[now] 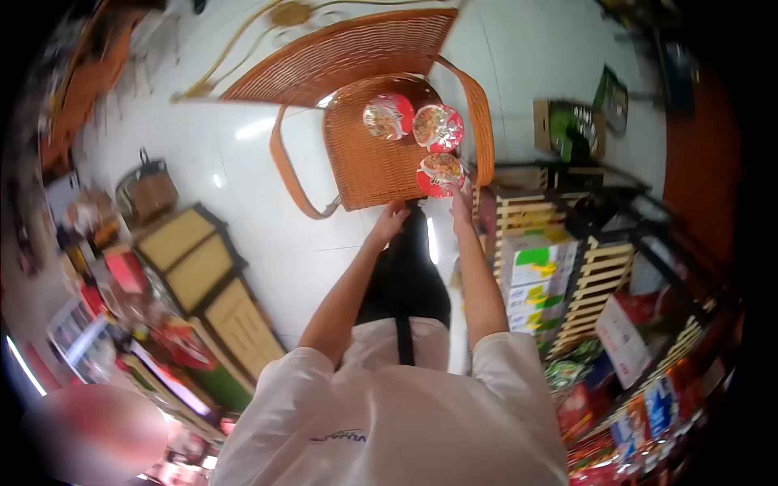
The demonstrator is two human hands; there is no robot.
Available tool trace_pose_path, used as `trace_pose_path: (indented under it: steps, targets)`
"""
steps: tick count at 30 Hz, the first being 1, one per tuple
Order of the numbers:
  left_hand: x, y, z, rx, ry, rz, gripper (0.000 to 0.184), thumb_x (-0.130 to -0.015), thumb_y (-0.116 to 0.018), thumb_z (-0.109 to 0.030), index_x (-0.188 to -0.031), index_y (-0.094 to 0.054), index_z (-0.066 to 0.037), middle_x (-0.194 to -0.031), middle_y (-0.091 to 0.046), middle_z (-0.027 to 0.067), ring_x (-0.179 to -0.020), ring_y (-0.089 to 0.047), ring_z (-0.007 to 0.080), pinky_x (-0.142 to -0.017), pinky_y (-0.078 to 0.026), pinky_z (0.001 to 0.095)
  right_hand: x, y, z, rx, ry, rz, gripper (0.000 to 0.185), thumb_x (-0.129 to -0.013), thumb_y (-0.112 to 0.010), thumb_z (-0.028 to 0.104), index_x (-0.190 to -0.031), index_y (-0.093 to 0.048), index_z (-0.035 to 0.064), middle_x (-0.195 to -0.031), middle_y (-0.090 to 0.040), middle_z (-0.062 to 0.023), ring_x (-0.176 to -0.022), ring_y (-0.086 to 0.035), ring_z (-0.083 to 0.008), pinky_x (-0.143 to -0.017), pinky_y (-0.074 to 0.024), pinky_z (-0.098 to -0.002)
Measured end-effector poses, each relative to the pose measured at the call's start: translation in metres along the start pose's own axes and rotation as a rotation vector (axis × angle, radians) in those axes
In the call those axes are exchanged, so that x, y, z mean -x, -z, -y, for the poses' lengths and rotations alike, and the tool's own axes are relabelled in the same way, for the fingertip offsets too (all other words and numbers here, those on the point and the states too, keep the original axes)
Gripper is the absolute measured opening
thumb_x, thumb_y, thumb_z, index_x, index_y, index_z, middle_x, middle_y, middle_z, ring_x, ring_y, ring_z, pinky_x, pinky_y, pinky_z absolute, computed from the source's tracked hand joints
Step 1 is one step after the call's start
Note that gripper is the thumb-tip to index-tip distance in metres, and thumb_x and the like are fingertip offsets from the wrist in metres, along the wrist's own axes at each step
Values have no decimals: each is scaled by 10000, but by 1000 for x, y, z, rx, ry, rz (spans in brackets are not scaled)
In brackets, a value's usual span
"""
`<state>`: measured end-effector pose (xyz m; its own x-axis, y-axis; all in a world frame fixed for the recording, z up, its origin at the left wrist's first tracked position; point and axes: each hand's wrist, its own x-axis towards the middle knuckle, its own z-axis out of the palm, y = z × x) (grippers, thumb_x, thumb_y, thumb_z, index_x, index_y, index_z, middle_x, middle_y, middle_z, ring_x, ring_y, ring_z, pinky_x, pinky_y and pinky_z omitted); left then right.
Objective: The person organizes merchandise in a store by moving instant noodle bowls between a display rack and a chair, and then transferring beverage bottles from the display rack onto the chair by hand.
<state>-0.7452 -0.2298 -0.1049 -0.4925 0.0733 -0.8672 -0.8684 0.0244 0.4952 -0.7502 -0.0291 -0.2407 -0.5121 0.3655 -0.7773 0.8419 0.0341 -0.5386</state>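
Observation:
A brown wicker chair (356, 154) stands in front of me with three round instant noodle bowls on its seat. One red noodle bowl (391, 116) lies near the backrest, and a second noodle bowl (438, 128) sits right of it. The nearest noodle bowl (442, 173), red with a food picture on its lid, is at the seat's front right. My right hand (460, 201) has its fingers on this bowl's near edge, closed on it. At the seat's front edge is my left hand (391, 220), fingers loosely bent and apart, with no object visible in it.
Wooden slatted shelves (527, 212) with boxes and packets stand close on the right. A cardboard box (553, 125) with green packs rests on the floor beyond them. On the left are yellow-panelled crates (188, 247) and a bag with a box (147, 190). White tiles cover the floor.

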Motion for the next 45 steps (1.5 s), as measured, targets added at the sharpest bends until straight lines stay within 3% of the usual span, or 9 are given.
trace_pose_path:
  steps: [5, 17, 23, 28, 31, 33, 37, 42, 45]
  targets:
    - [-84, -23, -52, -36, -97, 20, 650, -882, -541, -195, -1425, -204, -78, -1361, -402, 129, -1162, -446, 253, -927, -402, 356, 17, -16, 49, -242, 223, -12, 742, -772, -658, 217, -1363, -278, -24, -1260, -477, -172, -1131, -487, -270, -961, -384, -349]
    - [-49, 25, -11, -431, -327, 342, 418, -856, -569, -100, -1246, -439, -26, -1125, -556, 142, -964, -570, 233, -812, -467, 339, 112, 7, 20, -346, -214, -61, 491, -743, -699, 354, -1075, -521, 40, -801, -601, -82, -631, -594, -142, -424, -464, -269]
    - [63, 73, -22, -330, -675, 479, 372, -871, -542, -99, -1191, -374, -9, -1075, -508, 118, -943, -540, 178, -801, -462, 305, 257, -12, 15, -583, -68, 226, 489, -807, -634, 389, -1130, -524, 39, -914, -607, -89, -725, -618, -161, -554, -524, -242]
    - [150, 71, -40, -420, -552, 723, 428, -817, -536, -25, -1222, -399, -43, -1085, -509, 73, -996, -486, 165, -881, -406, 304, 394, -48, 3, -930, 5, -162, 539, -794, -692, 357, -1067, -389, 5, -659, -561, -55, -512, -540, -121, -454, -460, -233]
    - [158, 62, -12, -735, -827, 854, 430, -871, -586, -156, -1240, -392, -57, -1145, -506, 99, -1002, -523, 187, -801, -483, 298, 470, -59, -11, -1025, 167, -457, 615, -773, -706, 386, -1154, -365, 42, -1073, -531, -111, -870, -582, -173, -655, -509, -283]
    - [234, 31, -6, -727, -522, 929, 448, -876, -591, -180, -1231, -377, -12, -1157, -478, 119, -1045, -497, 203, -874, -431, 304, 511, -48, -36, -1166, 266, -617, 668, -797, -662, 431, -1259, -313, 98, -1219, -454, -83, -1053, -514, -196, -848, -455, -366]
    - [362, -17, 35, -934, -337, 1203, 437, -887, -580, -208, -1209, -351, -22, -1132, -472, 131, -988, -509, 201, -796, -458, 300, 588, -23, -96, -1804, 373, -647, 702, -824, -622, 426, -1351, -223, 189, -1290, -396, -80, -1064, -516, -239, -901, -438, -412]
    - [493, -75, 110, -1441, -930, 1801, 239, -878, -573, -177, -1029, -488, -11, -970, -512, 89, -856, -507, 173, -734, -449, 296, 690, -35, -201, -1904, 496, -1152, 727, -827, -570, 490, -1371, -207, 174, -1275, -390, -100, -1046, -523, -271, -839, -494, -419]
    - [596, -88, 156, -1191, -672, 2044, 143, -866, -566, -115, -981, -507, -53, -885, -511, 16, -797, -492, 110, -720, -419, 228, 728, -84, -256, -1981, 431, -1393, 770, -791, -574, 550, -1358, -226, 162, -1247, -392, -104, -988, -542, -267, -813, -511, -402]
